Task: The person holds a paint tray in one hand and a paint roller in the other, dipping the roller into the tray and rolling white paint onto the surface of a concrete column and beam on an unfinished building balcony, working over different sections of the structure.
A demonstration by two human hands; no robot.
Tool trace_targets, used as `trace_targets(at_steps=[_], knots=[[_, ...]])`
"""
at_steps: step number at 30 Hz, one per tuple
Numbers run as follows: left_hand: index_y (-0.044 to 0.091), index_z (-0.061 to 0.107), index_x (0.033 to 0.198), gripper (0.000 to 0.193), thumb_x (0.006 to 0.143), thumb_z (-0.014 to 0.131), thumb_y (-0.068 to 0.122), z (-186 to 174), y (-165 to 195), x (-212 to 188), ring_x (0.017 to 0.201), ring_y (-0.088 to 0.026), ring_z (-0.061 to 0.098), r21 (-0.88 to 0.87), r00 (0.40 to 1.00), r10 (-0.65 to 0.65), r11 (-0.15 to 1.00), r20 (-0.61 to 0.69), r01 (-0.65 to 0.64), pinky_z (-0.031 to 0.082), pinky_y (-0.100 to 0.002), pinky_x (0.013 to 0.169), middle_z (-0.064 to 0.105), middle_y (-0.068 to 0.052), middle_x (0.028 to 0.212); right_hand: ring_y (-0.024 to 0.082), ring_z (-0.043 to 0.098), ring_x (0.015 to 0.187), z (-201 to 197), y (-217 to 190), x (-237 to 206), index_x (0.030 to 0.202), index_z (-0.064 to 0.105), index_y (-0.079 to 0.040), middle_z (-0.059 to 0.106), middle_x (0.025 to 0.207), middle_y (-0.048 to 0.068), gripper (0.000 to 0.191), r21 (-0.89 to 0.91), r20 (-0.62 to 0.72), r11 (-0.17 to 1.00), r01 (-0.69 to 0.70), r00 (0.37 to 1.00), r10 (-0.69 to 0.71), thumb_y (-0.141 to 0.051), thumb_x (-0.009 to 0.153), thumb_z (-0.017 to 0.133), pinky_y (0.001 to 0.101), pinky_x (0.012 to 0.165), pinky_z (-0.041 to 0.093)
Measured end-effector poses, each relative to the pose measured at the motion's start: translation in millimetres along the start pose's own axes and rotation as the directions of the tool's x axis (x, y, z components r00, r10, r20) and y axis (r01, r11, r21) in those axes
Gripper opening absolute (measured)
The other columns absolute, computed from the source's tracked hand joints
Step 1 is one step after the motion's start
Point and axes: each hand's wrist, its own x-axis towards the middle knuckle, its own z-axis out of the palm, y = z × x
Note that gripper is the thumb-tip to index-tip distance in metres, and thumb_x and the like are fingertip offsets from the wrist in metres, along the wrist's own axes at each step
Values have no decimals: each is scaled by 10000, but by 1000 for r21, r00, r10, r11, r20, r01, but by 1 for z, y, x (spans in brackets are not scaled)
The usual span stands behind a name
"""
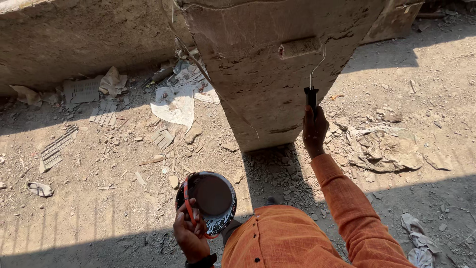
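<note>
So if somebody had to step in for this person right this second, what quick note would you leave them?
Right hand: gripping the black handle of the paint roller, whose sleeve lies against the concrete column.
Left hand: holding the paint bucket by its orange handle, low beside the body.
Done: cannot tell from the surface how much is coated.
Left: the face around and below the roller looks bare and rough. Rubble on the ground; mind your footing.

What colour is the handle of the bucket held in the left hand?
Orange-red, seen in the head view: the bucket handle gripped by the left hand.
</note>
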Motion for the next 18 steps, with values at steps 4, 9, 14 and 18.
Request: trace_targets(at_steps=[4,9,14,18], knots=[[-63,584,1243,486,1015,391,320,7,-2,-4,431,-55,276,54,1000,-24,998,-8,24,239,-216,380,488,-34,719,51,462,524,-8,-21,21,871,508,-97,495,619,-33,405,89,1,996,-21,1000,21,-428,1082,605,252,472,362],[-64,581,1233,494,1010,384,330,17,-7,-11,428,-47,264,100,1000,-25,995,11,24,234,-218,383,490,-30,730,27,470,502,-7,-83,70,938,527,-130,507,627,-55,335,279,-25,960,23,1000,-17,-427,1080,593,223,440,373],[-52,577,1248,513,995,374,346,11,-8,-13,419,-57,281,101,998,-53,993,-35,56,223,-229,361,466,-32,710,42,476,510,-20,-126,113,975,554,-125,517,651,-38,353,294,-50,949,113,993,-103,-451,1105,588,235,446,380],[-59,562,1246,523,1009,348,356,7,-12,-13,408,-63,281,83,1000,-28,996,-7,28,230,-235,343,466,-43,698,34,517,539,-27,-111,111,1024,571,-116,575,730,-43,345,243,-57,937,252,968,-245,-450,1112,561,231,448,420]])
